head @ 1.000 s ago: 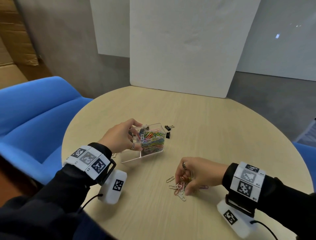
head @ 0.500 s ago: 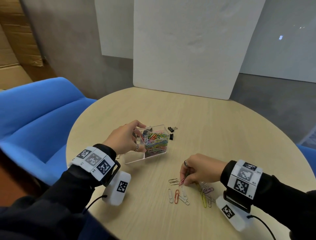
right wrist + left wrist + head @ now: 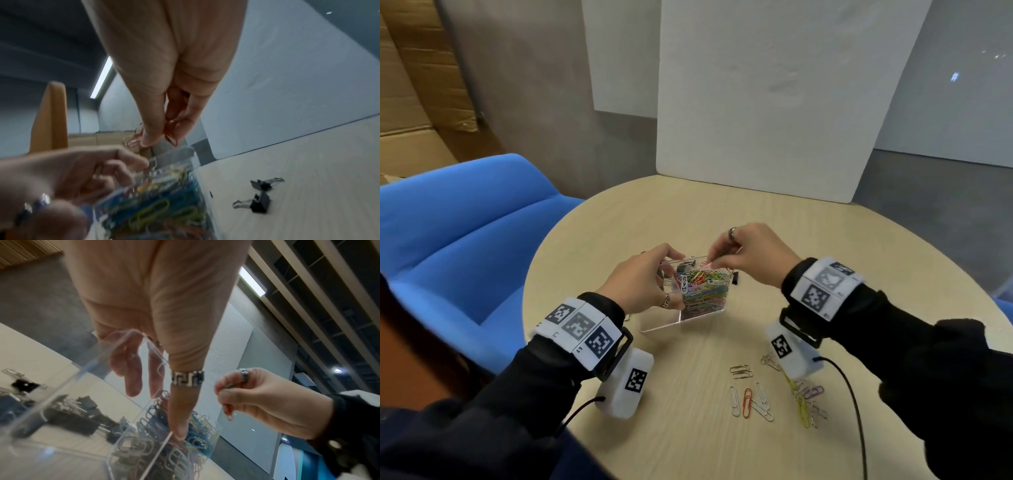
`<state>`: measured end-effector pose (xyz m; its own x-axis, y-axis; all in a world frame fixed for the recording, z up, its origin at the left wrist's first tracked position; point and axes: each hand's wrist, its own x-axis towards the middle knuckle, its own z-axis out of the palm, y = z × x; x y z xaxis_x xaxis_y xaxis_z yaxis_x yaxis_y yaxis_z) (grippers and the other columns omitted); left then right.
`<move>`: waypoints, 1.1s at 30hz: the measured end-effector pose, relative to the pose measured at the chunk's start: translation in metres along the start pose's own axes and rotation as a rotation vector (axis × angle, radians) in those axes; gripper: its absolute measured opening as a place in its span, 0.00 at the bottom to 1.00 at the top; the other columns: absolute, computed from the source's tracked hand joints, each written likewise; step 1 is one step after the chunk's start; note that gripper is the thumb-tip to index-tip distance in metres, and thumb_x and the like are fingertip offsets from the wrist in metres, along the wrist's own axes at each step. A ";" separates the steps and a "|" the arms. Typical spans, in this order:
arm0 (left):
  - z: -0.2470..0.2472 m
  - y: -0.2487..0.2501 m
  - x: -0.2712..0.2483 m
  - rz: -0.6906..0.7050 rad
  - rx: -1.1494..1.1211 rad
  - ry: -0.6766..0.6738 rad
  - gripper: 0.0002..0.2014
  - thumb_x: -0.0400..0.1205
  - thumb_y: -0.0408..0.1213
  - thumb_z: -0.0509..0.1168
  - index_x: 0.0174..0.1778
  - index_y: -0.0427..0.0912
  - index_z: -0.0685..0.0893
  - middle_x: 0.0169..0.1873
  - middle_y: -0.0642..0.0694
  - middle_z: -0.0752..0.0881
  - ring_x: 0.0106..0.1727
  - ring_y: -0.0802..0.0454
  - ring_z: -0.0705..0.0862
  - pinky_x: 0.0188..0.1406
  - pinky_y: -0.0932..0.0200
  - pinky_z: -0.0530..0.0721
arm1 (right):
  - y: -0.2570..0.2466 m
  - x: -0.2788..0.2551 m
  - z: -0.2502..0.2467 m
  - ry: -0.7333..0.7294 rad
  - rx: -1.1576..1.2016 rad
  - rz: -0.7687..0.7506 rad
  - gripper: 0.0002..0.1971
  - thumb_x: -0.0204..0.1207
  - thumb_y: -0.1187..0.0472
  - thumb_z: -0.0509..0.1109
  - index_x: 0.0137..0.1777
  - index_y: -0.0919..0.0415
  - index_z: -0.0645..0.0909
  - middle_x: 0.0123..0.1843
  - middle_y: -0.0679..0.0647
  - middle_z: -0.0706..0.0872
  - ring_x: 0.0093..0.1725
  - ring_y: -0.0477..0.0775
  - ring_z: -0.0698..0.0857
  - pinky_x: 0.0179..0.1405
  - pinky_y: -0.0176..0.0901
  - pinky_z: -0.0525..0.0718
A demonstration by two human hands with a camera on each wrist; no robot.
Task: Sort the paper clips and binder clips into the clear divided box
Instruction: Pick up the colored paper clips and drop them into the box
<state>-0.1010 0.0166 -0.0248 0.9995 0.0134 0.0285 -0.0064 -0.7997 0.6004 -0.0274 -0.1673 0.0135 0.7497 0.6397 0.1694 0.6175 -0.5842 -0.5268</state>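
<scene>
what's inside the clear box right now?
The clear divided plastic box holds a dense heap of coloured paper clips in the compartment nearer the right hand. Black binder clips sit in another section. The left hand covers part of it, so the bottom is hidden.

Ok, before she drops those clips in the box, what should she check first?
1. Right hand pinching red paper clips: ok.
2. Clips above the paper-clip compartment of the clear box: ok.
3. Left hand steadying the box: ok.
4. Room left in that compartment: cannot tell, it looks nearly full.
5. All loose clips collected from the table: not ok.
6. Binder clips outside the box sorted: not ok.
</scene>
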 end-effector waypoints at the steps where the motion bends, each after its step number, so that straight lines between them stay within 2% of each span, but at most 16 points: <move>1: 0.000 0.000 0.000 0.001 0.003 0.002 0.34 0.66 0.41 0.79 0.66 0.53 0.73 0.51 0.55 0.81 0.51 0.52 0.82 0.35 0.62 0.78 | -0.002 0.004 0.006 -0.001 -0.032 -0.015 0.04 0.69 0.66 0.76 0.43 0.61 0.89 0.39 0.50 0.89 0.33 0.34 0.81 0.35 0.14 0.72; 3: 0.000 -0.001 0.001 0.000 0.002 0.002 0.34 0.66 0.41 0.79 0.66 0.54 0.73 0.52 0.55 0.81 0.50 0.52 0.82 0.36 0.61 0.78 | -0.004 0.008 0.017 -0.024 -0.091 -0.031 0.06 0.70 0.67 0.75 0.47 0.64 0.90 0.44 0.55 0.90 0.32 0.35 0.80 0.32 0.14 0.72; 6: 0.000 -0.001 0.001 -0.002 -0.009 0.001 0.34 0.66 0.40 0.79 0.66 0.53 0.73 0.50 0.55 0.81 0.50 0.52 0.82 0.32 0.63 0.78 | 0.000 0.007 0.019 -0.044 -0.119 0.004 0.11 0.69 0.64 0.76 0.52 0.61 0.88 0.42 0.53 0.86 0.29 0.38 0.77 0.27 0.19 0.74; 8: 0.001 -0.002 0.001 -0.001 -0.010 0.000 0.34 0.66 0.39 0.79 0.66 0.53 0.73 0.50 0.55 0.80 0.51 0.52 0.82 0.31 0.63 0.77 | 0.006 0.003 0.014 -0.002 -0.094 0.013 0.12 0.67 0.61 0.79 0.51 0.58 0.88 0.44 0.52 0.86 0.35 0.43 0.78 0.34 0.24 0.75; 10: 0.001 -0.001 0.001 0.000 -0.009 0.001 0.34 0.66 0.39 0.79 0.66 0.53 0.73 0.50 0.56 0.80 0.51 0.52 0.82 0.33 0.62 0.78 | 0.009 -0.003 0.004 0.064 -0.045 0.016 0.10 0.67 0.59 0.79 0.48 0.53 0.87 0.44 0.51 0.86 0.39 0.47 0.80 0.41 0.34 0.78; 12: 0.001 -0.001 0.001 0.000 -0.003 0.004 0.33 0.66 0.40 0.80 0.65 0.53 0.73 0.50 0.56 0.81 0.51 0.52 0.82 0.38 0.58 0.81 | 0.010 -0.014 -0.008 0.073 -0.023 0.024 0.06 0.71 0.55 0.76 0.46 0.51 0.85 0.39 0.46 0.85 0.38 0.44 0.81 0.40 0.32 0.77; 14: 0.001 -0.001 0.001 -0.003 0.000 0.004 0.33 0.66 0.40 0.79 0.66 0.53 0.73 0.50 0.56 0.81 0.52 0.51 0.82 0.44 0.55 0.82 | 0.013 -0.028 -0.017 -0.088 -0.046 0.052 0.06 0.72 0.53 0.74 0.47 0.50 0.84 0.35 0.41 0.83 0.31 0.37 0.79 0.34 0.24 0.75; 16: 0.001 0.000 0.000 -0.005 -0.007 0.007 0.33 0.66 0.40 0.79 0.66 0.53 0.73 0.50 0.56 0.81 0.52 0.51 0.83 0.42 0.56 0.82 | 0.020 -0.046 -0.023 -0.377 -0.076 0.119 0.07 0.72 0.53 0.74 0.49 0.47 0.81 0.37 0.42 0.84 0.27 0.35 0.79 0.31 0.25 0.76; 18: 0.001 0.000 0.000 -0.007 -0.016 0.003 0.33 0.66 0.40 0.79 0.66 0.53 0.72 0.50 0.55 0.81 0.52 0.51 0.83 0.34 0.61 0.80 | 0.032 -0.068 -0.023 -0.621 -0.161 0.215 0.12 0.70 0.52 0.76 0.51 0.43 0.79 0.45 0.44 0.85 0.31 0.36 0.79 0.34 0.30 0.77; 20: 0.000 -0.001 0.000 -0.009 -0.029 -0.005 0.33 0.66 0.39 0.79 0.66 0.53 0.72 0.51 0.55 0.81 0.52 0.51 0.83 0.31 0.63 0.77 | 0.043 -0.089 -0.022 -0.740 -0.253 0.278 0.19 0.67 0.52 0.78 0.56 0.42 0.78 0.54 0.46 0.83 0.37 0.39 0.79 0.40 0.33 0.77; 22: 0.000 -0.001 -0.001 -0.010 -0.039 -0.006 0.33 0.66 0.39 0.79 0.66 0.53 0.73 0.51 0.54 0.82 0.53 0.50 0.83 0.30 0.63 0.76 | 0.052 -0.106 -0.020 -0.756 -0.255 0.323 0.25 0.63 0.55 0.81 0.58 0.42 0.76 0.56 0.47 0.79 0.39 0.40 0.79 0.45 0.37 0.78; 25: 0.001 0.000 0.000 -0.018 -0.042 -0.004 0.33 0.66 0.38 0.79 0.65 0.53 0.73 0.52 0.53 0.83 0.53 0.50 0.83 0.32 0.63 0.79 | 0.059 -0.119 -0.018 -0.711 -0.259 0.371 0.26 0.58 0.53 0.84 0.49 0.41 0.72 0.51 0.45 0.79 0.39 0.41 0.78 0.46 0.41 0.79; 27: 0.001 0.000 0.000 -0.024 -0.043 -0.006 0.33 0.66 0.38 0.80 0.66 0.53 0.73 0.52 0.53 0.82 0.53 0.51 0.83 0.34 0.62 0.80 | 0.061 -0.123 -0.014 -0.683 -0.265 0.369 0.27 0.54 0.50 0.85 0.45 0.43 0.70 0.46 0.44 0.79 0.37 0.43 0.76 0.41 0.39 0.77; 29: 0.001 0.000 -0.001 -0.026 -0.044 -0.008 0.34 0.66 0.38 0.79 0.66 0.53 0.73 0.53 0.53 0.83 0.53 0.51 0.83 0.33 0.61 0.81 | 0.059 -0.125 -0.008 -0.669 -0.240 0.360 0.31 0.51 0.48 0.86 0.48 0.47 0.70 0.41 0.43 0.76 0.35 0.43 0.74 0.34 0.34 0.73; 33: 0.000 0.001 -0.001 -0.025 -0.038 -0.007 0.34 0.66 0.39 0.80 0.66 0.53 0.72 0.52 0.54 0.82 0.54 0.51 0.83 0.34 0.60 0.81 | 0.059 -0.118 0.001 -0.599 -0.253 0.320 0.36 0.50 0.48 0.86 0.52 0.48 0.65 0.45 0.40 0.70 0.38 0.39 0.72 0.31 0.32 0.69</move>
<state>-0.1016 0.0155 -0.0243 0.9996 0.0283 0.0076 0.0172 -0.7759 0.6306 -0.0802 -0.2766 -0.0387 0.6885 0.5396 -0.4845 0.4804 -0.8398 -0.2527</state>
